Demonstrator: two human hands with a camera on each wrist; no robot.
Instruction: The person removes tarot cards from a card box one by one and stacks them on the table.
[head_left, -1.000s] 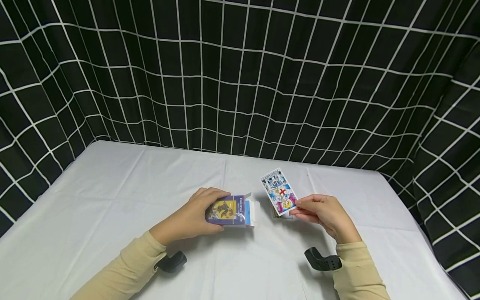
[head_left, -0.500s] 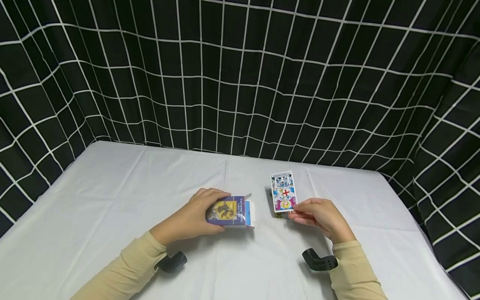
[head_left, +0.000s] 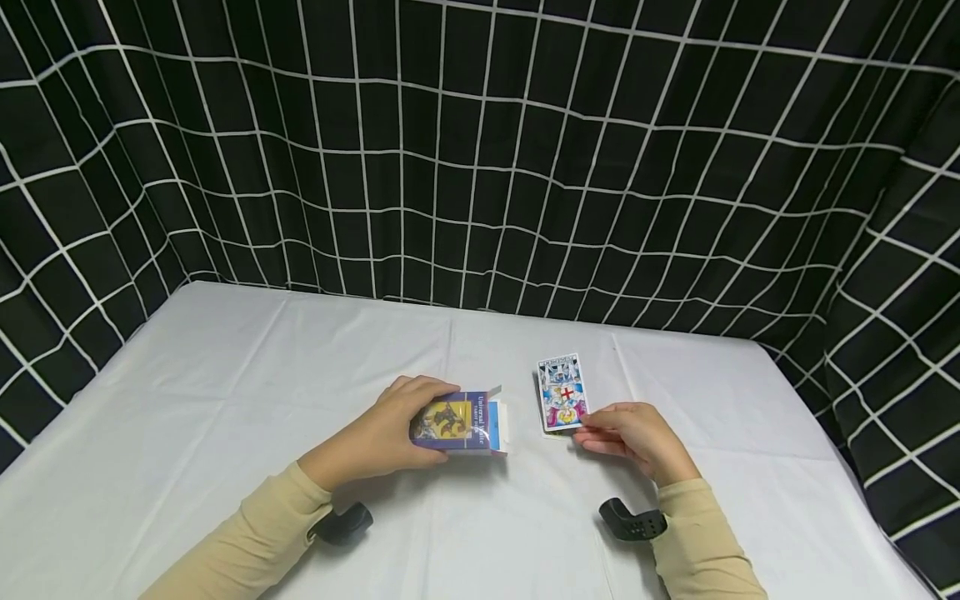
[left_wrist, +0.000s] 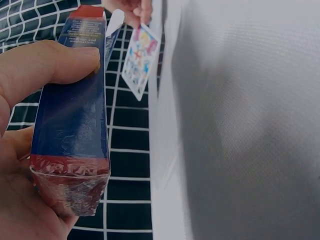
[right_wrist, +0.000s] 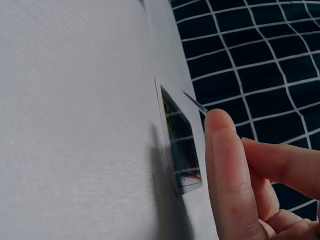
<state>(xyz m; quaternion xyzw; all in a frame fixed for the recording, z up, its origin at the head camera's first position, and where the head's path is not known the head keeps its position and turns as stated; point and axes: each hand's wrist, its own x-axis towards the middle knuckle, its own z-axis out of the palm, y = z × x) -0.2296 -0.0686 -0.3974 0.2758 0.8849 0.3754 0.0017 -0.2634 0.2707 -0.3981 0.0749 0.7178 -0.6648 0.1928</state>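
My left hand [head_left: 386,429] grips a purple-blue tarot card box [head_left: 450,422] lying flat over the white cloth, thumb on one side edge and fingers on the other. Its flap end [head_left: 503,429] stands open toward the right, and light blue shows inside. In the left wrist view clear wrap covers the box's red end [left_wrist: 72,187]. Between thumb and fingers, my right hand [head_left: 630,435] pinches the near right corner of a tarot card [head_left: 564,390] with a red cross and upside-down lettering. Beneath it on the cloth lies another card [right_wrist: 179,137], mostly hidden in the head view.
White cloth [head_left: 300,358] with fold creases covers the table. A black curtain with a white grid [head_left: 480,150] hangs behind and at both sides. Black wrist mounts [head_left: 345,523] stick out from the beige sleeves.
My right hand has lowered the tarot card toward the card beneath it and turned it more upright in the view, covering nearly all of that card. The left hand and box stay put.
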